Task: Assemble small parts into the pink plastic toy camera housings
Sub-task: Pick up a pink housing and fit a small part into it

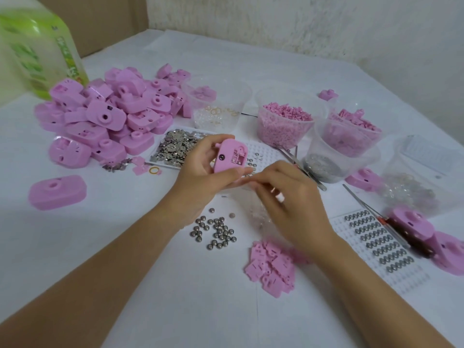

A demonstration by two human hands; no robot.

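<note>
My left hand [200, 169] grips a pink toy camera housing [229, 154] above the table, its open back with small metal parts facing me. My right hand [283, 194] is just right of it, fingers curled and fingertips close to my left thumb below the housing; whether they pinch a small part is hidden. A large heap of pink housings [105, 114] lies at the back left. One housing [57, 192] sits alone at the left. Loose button cells [216, 231] lie below my hands, and pink cover plates [272, 266] are piled near my right wrist.
A tray of metal contacts [173, 146], clear cups of rings [216, 109], pink bits [285, 121] and pink pieces [349, 131] stand behind. Tweezers [298, 164], a white cell tray [379, 242] and more housings [426, 234] lie right. A green bottle [35, 51] stands far left.
</note>
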